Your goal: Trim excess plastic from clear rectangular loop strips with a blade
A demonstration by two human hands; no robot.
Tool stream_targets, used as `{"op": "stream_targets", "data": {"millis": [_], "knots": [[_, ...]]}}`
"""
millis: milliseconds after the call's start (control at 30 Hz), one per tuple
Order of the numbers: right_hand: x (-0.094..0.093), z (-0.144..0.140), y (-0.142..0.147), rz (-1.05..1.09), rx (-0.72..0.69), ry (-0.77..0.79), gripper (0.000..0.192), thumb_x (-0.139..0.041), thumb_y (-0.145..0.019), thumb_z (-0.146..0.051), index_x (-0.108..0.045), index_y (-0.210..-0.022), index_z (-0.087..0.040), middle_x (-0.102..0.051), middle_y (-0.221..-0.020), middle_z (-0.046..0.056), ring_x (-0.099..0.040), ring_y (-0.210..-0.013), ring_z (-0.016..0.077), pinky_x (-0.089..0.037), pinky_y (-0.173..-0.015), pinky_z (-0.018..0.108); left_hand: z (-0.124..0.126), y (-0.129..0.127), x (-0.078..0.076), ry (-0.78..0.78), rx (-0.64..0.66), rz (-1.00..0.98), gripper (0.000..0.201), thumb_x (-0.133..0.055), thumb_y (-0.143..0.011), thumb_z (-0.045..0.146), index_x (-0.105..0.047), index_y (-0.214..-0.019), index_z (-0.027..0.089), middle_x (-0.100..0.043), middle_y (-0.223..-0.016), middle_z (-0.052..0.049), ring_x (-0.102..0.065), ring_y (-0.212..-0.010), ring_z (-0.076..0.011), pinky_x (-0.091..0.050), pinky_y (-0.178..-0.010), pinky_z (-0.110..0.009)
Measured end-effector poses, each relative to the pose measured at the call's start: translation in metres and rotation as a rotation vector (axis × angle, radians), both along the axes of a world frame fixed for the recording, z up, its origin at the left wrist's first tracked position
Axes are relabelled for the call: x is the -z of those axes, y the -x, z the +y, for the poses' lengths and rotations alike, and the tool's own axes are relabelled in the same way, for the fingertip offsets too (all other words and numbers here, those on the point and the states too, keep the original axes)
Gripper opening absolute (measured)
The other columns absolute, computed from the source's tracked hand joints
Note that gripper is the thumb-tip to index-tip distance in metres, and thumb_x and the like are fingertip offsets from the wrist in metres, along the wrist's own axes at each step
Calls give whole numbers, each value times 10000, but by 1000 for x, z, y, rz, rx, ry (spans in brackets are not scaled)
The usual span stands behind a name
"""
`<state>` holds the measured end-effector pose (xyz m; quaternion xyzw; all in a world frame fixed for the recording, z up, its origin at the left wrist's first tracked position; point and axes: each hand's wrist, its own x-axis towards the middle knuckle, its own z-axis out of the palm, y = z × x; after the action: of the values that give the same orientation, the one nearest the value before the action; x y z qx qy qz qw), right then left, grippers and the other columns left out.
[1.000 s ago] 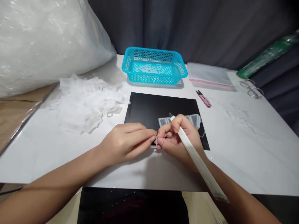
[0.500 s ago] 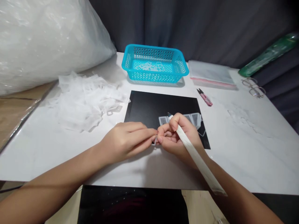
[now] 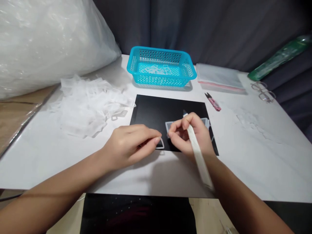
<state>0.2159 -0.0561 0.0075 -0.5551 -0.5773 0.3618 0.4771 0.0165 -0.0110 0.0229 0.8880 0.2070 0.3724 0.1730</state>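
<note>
Two bare hands rest on a black mat (image 3: pixel 156 110) on a white table (image 3: pixel 255 156). The left hand (image 3: pixel 129 144) pinches a small clear plastic piece (image 3: pixel 160 143) at the mat's near edge. The right hand (image 3: pixel 188 135) grips a long white tool (image 3: pixel 197 152), just beside more clear pieces (image 3: pixel 206 123). A blue basket (image 3: pixel 161 66) stands beyond.

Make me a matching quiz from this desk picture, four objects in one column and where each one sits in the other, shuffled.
Things:
1. turquoise plastic basket
2. pink thread snips
3. wire-framed eyeglasses
4. small clear plastic frame

Places:
A. at the left hand's fingertips, on the black mat's front edge
B. far right, below the green bottle
C. behind the mat
D. right of the mat's far corner

Pairs: 1-C, 2-D, 3-B, 4-A
</note>
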Motion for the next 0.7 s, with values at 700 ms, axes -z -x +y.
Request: {"op": "stream_targets", "data": {"millis": [700], "knots": [[40,75,-150,-1104,427,218,321,-508,-887,-362,-670,-1088,-172,-699,-1101,134,-642,-991,273,-470,-802,337,-16,12,-12,700,237,-377,59,-659,-868,180,-665,-881,124,-728,-716,-65,-681,-534,-122,-569,-491,-174]]}}
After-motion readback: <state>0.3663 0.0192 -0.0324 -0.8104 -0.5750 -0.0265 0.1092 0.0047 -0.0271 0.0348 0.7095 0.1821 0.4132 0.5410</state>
